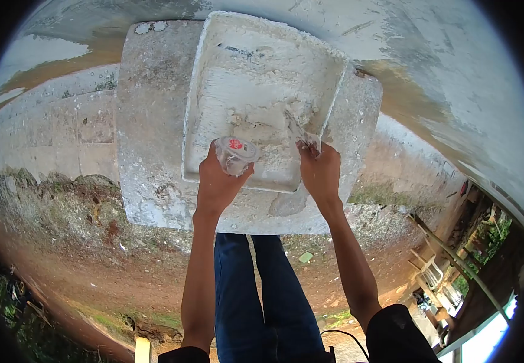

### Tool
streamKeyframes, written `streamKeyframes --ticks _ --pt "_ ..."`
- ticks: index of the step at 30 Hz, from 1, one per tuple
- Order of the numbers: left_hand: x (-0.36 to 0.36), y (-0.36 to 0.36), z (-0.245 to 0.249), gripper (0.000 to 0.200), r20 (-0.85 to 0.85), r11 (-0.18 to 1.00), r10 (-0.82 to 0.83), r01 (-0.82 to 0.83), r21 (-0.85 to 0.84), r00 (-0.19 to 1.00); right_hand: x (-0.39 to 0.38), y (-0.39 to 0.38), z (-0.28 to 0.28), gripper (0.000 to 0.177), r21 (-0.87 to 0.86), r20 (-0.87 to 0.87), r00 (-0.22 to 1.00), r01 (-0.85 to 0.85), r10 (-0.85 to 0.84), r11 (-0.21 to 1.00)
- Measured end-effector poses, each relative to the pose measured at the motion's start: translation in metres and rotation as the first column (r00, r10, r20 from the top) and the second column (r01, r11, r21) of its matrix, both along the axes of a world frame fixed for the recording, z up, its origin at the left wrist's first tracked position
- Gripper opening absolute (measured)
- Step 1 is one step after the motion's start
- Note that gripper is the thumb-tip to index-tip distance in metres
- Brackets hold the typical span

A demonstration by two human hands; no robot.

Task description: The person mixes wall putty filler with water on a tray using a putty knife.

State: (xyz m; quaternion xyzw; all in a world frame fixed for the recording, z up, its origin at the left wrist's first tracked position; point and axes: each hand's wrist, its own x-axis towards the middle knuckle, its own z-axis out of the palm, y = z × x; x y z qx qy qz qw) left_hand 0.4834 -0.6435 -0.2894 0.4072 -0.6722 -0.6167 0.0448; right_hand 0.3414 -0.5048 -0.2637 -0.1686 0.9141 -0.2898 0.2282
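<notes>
My left hand (218, 186) is closed around a clear plastic cup (233, 164) whose pale lid carries a red round label. It is over the near left part of a shallow rectangular tray (187, 130). Wet, off-white plaster (256, 78) coats the tray's floor and walls, with lumps near the middle. At the tray's near right side, my right hand (323, 172) grips a plaster-caked scraper-like tool (295, 128). The tool points away from me, its tip at the lumpy plaster; the caking hides its exact shape.
The tray rests on a stained grey slab (153, 121) in front of my legs (268, 290). A partly plastered wall (419, 36) rises just beyond. Muddy ground (147, 266) lies below, with a white plastic chair (432, 275) and a long pole (461, 266) at right.
</notes>
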Motion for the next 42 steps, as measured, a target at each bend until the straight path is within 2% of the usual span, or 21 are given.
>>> streamKeyframes --ticks 2,4,8,10,13,16,20,22,24,26,30,32,33,36,38,40,42 --pt "-0.022 -0.005 0.006 0.049 -0.003 1.0 -0.028 0.028 0.002 1.0 -0.014 -0.002 0.008 0.017 -0.057 0.019 0.998 0.064 -0.063 0.996" --pt "-0.039 -0.009 0.005 0.051 0.052 0.993 -0.118 0.119 -0.015 0.992 -0.019 -0.002 0.007 0.017 -0.037 0.006 0.995 0.095 -0.095 0.995" --pt "-0.062 -0.012 0.008 0.051 0.073 0.984 -0.17 0.173 -0.051 0.983 -0.021 -0.001 0.003 0.018 -0.058 0.096 0.981 0.174 -0.168 0.983" --pt "-0.068 -0.011 0.011 0.052 0.17 0.972 -0.223 0.232 -0.029 0.96 -0.019 0.001 0.003 0.019 -0.044 0.115 0.977 0.188 -0.182 0.981" --pt "-0.065 -0.009 0.009 0.042 0.111 0.976 -0.177 0.189 -0.112 0.978 -0.017 0.004 0.001 0.019 -0.106 0.144 0.967 0.225 -0.209 0.968" --pt "-0.064 -0.01 0.008 0.051 0.123 0.973 -0.168 0.185 -0.14 0.978 -0.019 0.005 0.002 0.02 -0.075 0.175 0.957 0.249 -0.233 0.966" --pt "-0.069 -0.009 0.0 0.047 0.096 0.984 -0.116 0.128 -0.124 0.989 -0.024 0.005 0.003 0.02 -0.078 0.172 0.954 0.263 -0.247 0.962" --pt "-0.073 -0.015 0.005 0.043 0.089 0.988 -0.148 0.152 -0.035 0.985 -0.029 0.005 0.003 0.02 -0.083 0.158 0.956 0.262 -0.246 0.962" --pt "-0.074 -0.014 0.006 0.039 0.065 0.985 -0.148 0.153 -0.085 0.987 -0.032 0.003 0.002 0.021 -0.083 0.168 0.956 0.255 -0.239 0.963" --pt "-0.073 -0.02 -0.004 0.038 0.177 0.992 -0.097 0.11 -0.067 0.979 -0.034 0.002 0.002 0.021 -0.084 0.162 0.96 0.245 -0.229 0.966" --pt "-0.074 -0.018 -0.005 0.037 0.189 0.994 -0.076 0.089 -0.061 0.979 -0.039 -0.001 0.002 0.021 -0.103 0.14 0.968 0.222 -0.207 0.97" --pt "-0.077 -0.015 -0.001 0.032 0.255 0.978 -0.063 0.111 -0.177 0.965 -0.039 -0.004 0.001 0.021 -0.109 0.143 0.966 0.232 -0.215 0.967" --pt "-0.077 -0.015 -0.005 0.032 0.255 0.978 -0.062 0.11 -0.177 0.965 -0.039 -0.005 0.002 0.021 -0.114 0.142 0.964 0.24 -0.223 0.964" --pt "-0.078 -0.013 -0.016 0.033 0.205 0.97 -0.095 0.137 -0.201 0.974 -0.041 -0.009 0.006 0.02 -0.105 0.144 0.968 0.222 -0.206 0.969" --pt "-0.078 -0.017 -0.016 0.035 0.229 0.976 -0.153 0.183 -0.116 0.961 -0.043 -0.01 0.006 0.019 -0.084 0.125 0.974 0.199 -0.188 0.976" --pt "-0.075 -0.02 -0.01 0.035 0.265 0.97 -0.145 0.19 -0.153 0.953 -0.044 -0.011 0.007 0.019 -0.063 0.11 0.979 0.179 -0.172 0.982" --pt "-0.066 -0.023 -0.006 0.035 0.298 0.963 -0.128 0.191 -0.192 0.946 -0.046 -0.013 0.007 0.017 -0.015 -0.11 0.992 0.061 -0.062 0.998"
